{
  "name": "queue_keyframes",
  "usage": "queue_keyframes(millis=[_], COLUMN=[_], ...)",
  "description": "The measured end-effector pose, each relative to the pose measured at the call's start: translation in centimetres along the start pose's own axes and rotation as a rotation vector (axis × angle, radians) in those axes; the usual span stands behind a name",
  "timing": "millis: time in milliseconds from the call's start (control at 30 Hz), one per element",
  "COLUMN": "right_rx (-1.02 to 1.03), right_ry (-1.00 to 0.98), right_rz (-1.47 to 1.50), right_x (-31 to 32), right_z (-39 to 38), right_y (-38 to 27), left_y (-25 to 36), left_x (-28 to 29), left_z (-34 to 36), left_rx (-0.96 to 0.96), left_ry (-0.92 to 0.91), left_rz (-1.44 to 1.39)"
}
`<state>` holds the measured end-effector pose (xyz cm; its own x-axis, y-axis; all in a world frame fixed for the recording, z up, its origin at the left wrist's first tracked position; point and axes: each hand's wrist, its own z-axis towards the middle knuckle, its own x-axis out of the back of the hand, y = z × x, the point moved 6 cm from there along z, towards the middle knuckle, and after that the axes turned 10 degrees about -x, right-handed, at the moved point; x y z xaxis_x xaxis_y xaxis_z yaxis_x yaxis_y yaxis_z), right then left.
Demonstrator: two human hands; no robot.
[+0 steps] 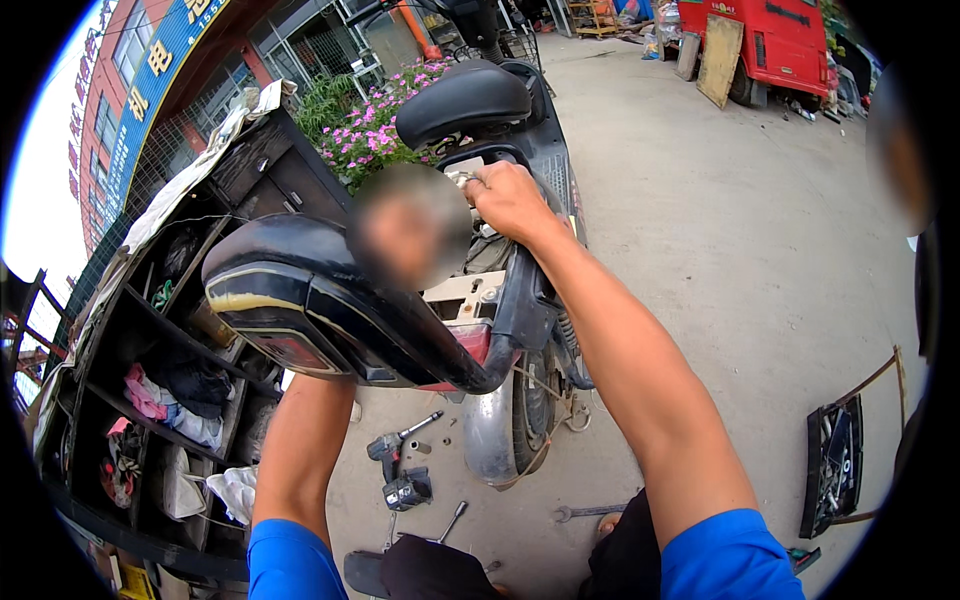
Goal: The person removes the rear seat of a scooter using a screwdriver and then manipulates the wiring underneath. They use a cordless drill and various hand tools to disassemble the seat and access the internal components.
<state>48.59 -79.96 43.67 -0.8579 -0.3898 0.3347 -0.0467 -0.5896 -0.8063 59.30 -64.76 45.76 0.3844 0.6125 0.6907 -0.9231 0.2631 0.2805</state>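
Note:
My right hand point(508, 200) is closed at the opened body of a black electric scooter point(545, 140), just behind its seat point(465, 100). Something small and pale shows at its fingertips, too small to name. My left forearm point(305, 440) reaches up behind a black rear body cover point(300, 270) with gold trim. A round blur lies over the spot beyond the cover where the left hand would be, so its fingers are hidden. Between the arms a beige metal plate point(465, 297) is exposed on the frame, with cables above it. Below stands the rear wheel point(530, 410).
On the concrete lie a cordless impact wrench point(405, 470), loose sockets point(420, 446) and a spanner point(590, 512). A dark shelf point(190, 430) holding rags stands left. Pink flowers point(375, 140) grow behind. An open tool case point(833, 465) lies right; a red vehicle point(765, 45) is parked farther off.

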Motion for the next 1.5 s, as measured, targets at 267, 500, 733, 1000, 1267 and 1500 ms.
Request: queue_keyframes(millis=[267, 500, 733, 1000, 1267, 1500], right_rx=[0.065, 0.066, 0.07, 0.118, -0.021, -0.12], right_ry=[0.066, 0.012, 0.15, 0.229, 0.12, -0.128], right_rz=[0.136, 0.489, 0.628, 0.506, 0.601, 0.879], right_x=[-0.2, 0.1, 0.8, 0.8, -0.2, -0.4], right_z=[0.4, 0.3, 0.6, 0.6, 1.4, 0.9], right_y=[1.1, 1.6, 2.1, 1.8, 3.6, 4.2], left_y=[-3.6, -1.4, -0.8, -3.8, -1.1, -1.0], left_x=[-1.6, -2.0, -2.6, -2.8, -2.9, -3.1], left_z=[-0.5, -0.1, -0.1, 0.3, -0.1, 0.0], left_rx=[0.143, 0.148, 0.211, -0.151, 0.191, 0.141], left_ry=[-0.026, -0.152, -0.217, -0.294, -0.34, -0.376], left_rz=[-0.303, -0.368, -0.365, -0.247, -0.616, -0.376])
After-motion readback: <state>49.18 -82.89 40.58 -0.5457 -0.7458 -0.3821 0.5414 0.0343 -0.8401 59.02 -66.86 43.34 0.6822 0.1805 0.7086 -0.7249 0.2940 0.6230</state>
